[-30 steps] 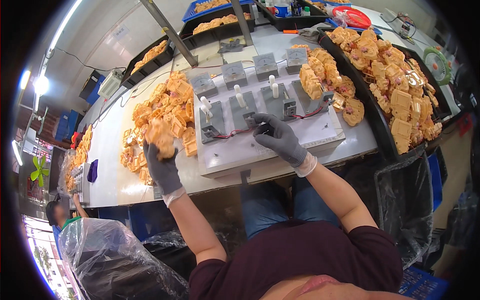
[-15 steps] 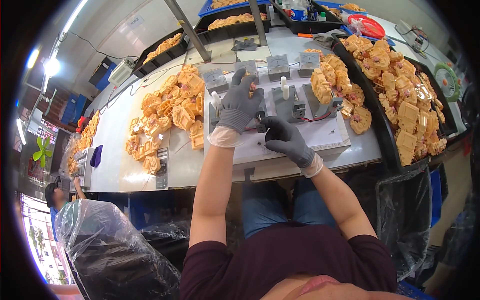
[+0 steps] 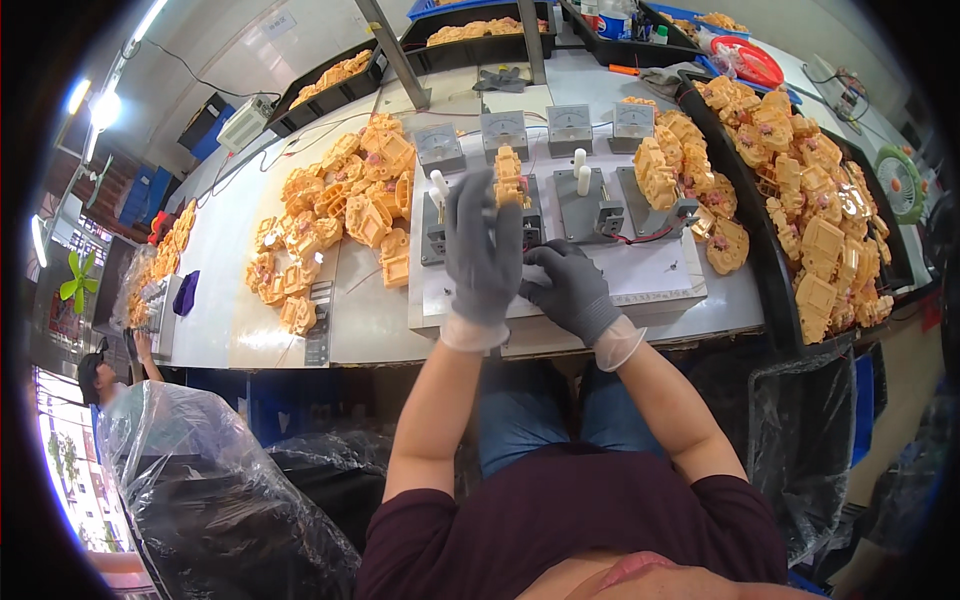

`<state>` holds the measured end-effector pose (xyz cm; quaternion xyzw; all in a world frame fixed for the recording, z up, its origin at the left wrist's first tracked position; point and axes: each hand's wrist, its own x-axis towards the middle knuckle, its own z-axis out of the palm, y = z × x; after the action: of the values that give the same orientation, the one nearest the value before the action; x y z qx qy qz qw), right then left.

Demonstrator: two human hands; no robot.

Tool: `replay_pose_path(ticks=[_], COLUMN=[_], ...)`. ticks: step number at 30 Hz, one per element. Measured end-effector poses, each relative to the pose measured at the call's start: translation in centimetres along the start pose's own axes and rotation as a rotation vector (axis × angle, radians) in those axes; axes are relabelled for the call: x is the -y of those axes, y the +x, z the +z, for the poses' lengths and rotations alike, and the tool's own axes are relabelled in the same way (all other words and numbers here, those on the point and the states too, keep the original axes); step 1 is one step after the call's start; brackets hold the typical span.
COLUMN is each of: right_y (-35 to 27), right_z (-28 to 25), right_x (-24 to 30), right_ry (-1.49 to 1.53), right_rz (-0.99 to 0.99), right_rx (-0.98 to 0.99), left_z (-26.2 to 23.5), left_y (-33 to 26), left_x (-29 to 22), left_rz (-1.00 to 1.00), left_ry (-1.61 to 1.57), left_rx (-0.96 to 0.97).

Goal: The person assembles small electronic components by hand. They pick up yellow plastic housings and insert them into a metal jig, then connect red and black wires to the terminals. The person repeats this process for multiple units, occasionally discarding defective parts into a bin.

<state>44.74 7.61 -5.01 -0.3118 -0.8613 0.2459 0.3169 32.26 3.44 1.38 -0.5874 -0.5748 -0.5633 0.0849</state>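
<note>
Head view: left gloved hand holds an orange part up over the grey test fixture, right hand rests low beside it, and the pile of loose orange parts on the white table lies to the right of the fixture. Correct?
Not quite. In the head view the loose pile on the white table lies left of the grey test fixture, not right. The rest holds: left hand raises the orange part, right hand sits low beside it.

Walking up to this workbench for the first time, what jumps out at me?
Heaps of orange plastic parts: one pile lies on the white bench at the left, another fills the long black tray on the right. In the middle, the grey-gloved left hand holds an orange part upright over a grey test fixture, the right hand beside it. Behind stands a row of white dial meters.
</note>
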Motion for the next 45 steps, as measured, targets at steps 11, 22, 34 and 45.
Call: replay_pose_path(ticks=[11,22,34,45], right_y=[0.0,-5.6,-5.1,-5.3], right_z=[-1.6,-9.2,-8.1,-8.0], right_x=[0.9,-8.6,-8.4,-8.6], right_ry=[0.11,-0.357,-0.366,-0.397], right_rz=[0.055,0.054,0.082,0.074], right_rx=[-0.04,-0.445,-0.62,-0.619], left_z=[1.0,0.8,0.7,0.7], left_y=[-4.7,-5.5,-5.4,-5.4], left_x=[1.7,3.0,2.3,2.2], left_rz=[-0.621,-0.565,-0.646,-0.64], left_ry=[-0.579,-0.528,-0.56,-0.549], left_rx=[-0.114,-0.11,-0.105,-0.084])
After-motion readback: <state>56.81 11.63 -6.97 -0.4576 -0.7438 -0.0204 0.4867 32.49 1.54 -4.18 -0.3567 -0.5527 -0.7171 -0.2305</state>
